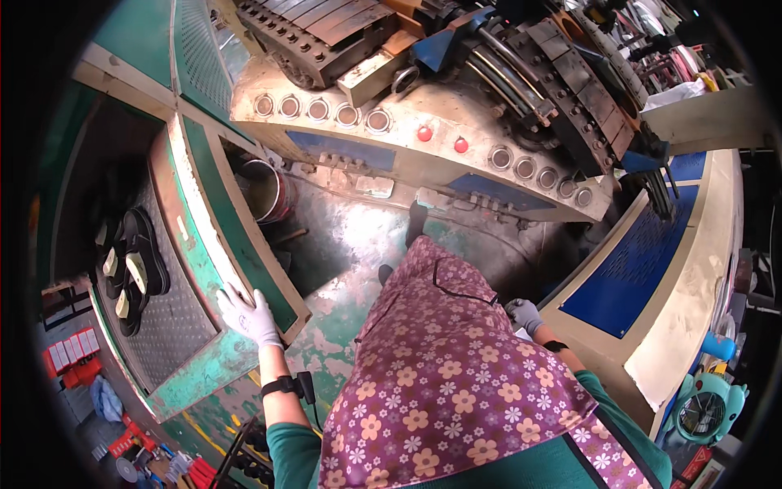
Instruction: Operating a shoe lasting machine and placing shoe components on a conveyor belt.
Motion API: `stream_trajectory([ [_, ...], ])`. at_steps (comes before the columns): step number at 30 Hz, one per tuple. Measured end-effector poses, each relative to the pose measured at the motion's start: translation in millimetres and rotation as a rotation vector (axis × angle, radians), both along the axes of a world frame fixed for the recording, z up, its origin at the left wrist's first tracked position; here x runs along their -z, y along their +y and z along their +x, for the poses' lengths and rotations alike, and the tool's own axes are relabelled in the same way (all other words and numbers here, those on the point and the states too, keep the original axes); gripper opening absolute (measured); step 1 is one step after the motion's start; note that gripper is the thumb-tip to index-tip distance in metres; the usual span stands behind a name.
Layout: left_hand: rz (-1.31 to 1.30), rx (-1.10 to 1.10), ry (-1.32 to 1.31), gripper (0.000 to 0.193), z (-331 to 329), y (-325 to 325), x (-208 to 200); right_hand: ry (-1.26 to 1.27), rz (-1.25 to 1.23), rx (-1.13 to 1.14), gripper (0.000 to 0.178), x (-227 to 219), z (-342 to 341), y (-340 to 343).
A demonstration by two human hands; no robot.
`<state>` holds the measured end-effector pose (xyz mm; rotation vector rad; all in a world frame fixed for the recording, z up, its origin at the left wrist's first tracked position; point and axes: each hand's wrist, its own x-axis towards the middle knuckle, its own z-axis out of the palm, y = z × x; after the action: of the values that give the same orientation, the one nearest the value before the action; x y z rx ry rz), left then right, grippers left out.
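Note:
My left hand point(248, 316), in a pale glove, has its fingers spread on the edge of a worn green-and-cream cabinet frame point(213, 248). Nothing is in its grip. At the right side of my flowered purple apron point(448, 367), my right hand point(524, 314) has its gloved fingers curled. A small white patch shows below it; what the fingers hold, if anything, cannot be made out. Several black shoes point(140, 253) with pale parts lie on a patterned metal plate point(181, 297) inside the frame, left of my left hand.
Ahead stands a cream machine console point(456, 167) with round dials and red buttons point(424, 134), heavy metal tooling above. A bucket point(265, 191) sits by the frame. To the right are a cream cabinet with a blue vented panel point(631, 269) and a teal fan point(700, 411).

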<state>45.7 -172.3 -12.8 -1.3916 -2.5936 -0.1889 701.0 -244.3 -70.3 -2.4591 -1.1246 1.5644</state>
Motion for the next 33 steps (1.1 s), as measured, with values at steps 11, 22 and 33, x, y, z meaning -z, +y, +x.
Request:
stream_trajectory([
  [11,-0.002,-0.054,-0.172,0.093,-3,19,3,-0.146,0.063,-0.652,0.029,33,-21,96],
  [22,0.015,-0.108,-0.139,0.091,-58,177,-7,0.252,1.114,-0.514,0.02,-174,-259,409],
  [33,-0.013,-0.241,-0.119,0.101,-50,208,-6,-0.439,1.151,-0.498,0.071,-209,-315,779],
])
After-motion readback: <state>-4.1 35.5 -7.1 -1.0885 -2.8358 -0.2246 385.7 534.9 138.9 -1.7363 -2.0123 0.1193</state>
